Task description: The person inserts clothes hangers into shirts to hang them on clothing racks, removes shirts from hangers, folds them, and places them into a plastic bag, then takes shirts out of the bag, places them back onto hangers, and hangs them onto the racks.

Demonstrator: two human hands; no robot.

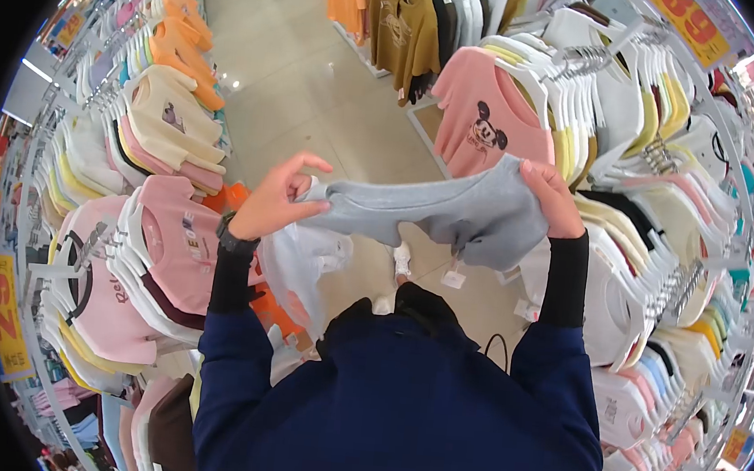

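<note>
Currently holds a grey garment [441, 210] up by both ends, above the aisle floor [283, 78], nearer the body than the pink mouse shirt [483, 124] and partly covering its lower part in view. Pinches one end narrowly between thumb and fingers of the left hand [278, 197], well to the left of the pink mouse shirt; grips the other end in the right hand [555, 198], with thumb on the cloth, just beyond that shirt's lower corner. Spreads both hands wide apart, probably to keep the upper edge taut and let the rest hang loose. Looks soft and plain, pale along the stretched edge, darker where bunched near the right hand. Shows a white tag [453, 280] beneath, perhaps attached, though too unclear to be sure.
</note>
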